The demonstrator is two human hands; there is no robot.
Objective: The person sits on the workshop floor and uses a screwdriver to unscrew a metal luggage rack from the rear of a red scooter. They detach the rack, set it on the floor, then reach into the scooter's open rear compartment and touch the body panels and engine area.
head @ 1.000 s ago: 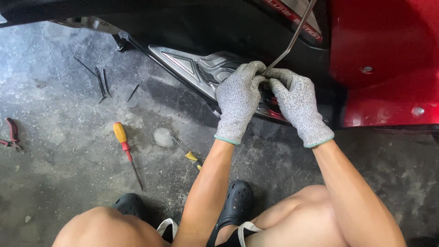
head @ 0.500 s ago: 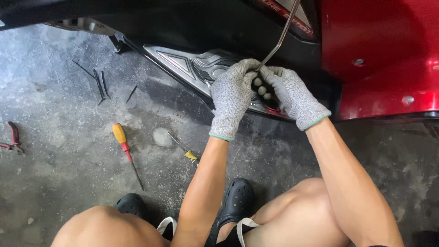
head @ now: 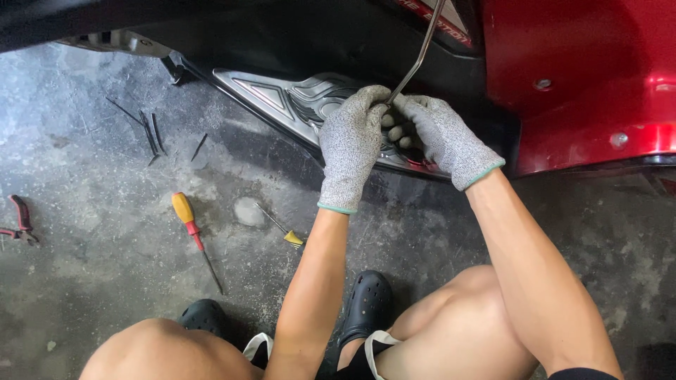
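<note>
Both my hands wear grey knit gloves and meet at the lower end of a thin bent metal rod (head: pixel 422 49) that rises up to the top edge. My left hand (head: pixel 350 144) is closed around the rod's lower end. My right hand (head: pixel 440 134) grips the same spot from the right, its fingers curled. Under the hands lies a silver patterned footboard panel (head: pixel 282 98) of a scooter, beside red bodywork (head: pixel 577 77). What the rod's tip touches is hidden by the gloves.
On the concrete floor lie a yellow-and-red screwdriver (head: pixel 191 232), a small yellow-handled tool (head: pixel 285 231), red pliers (head: pixel 17 222) at the left edge and several dark screws (head: pixel 151 134). My knees and black clogs (head: pixel 366 302) fill the bottom.
The view has shifted slightly, and both hands sit a little higher and further left against the footboard. The grip on the rod is unchanged.
</note>
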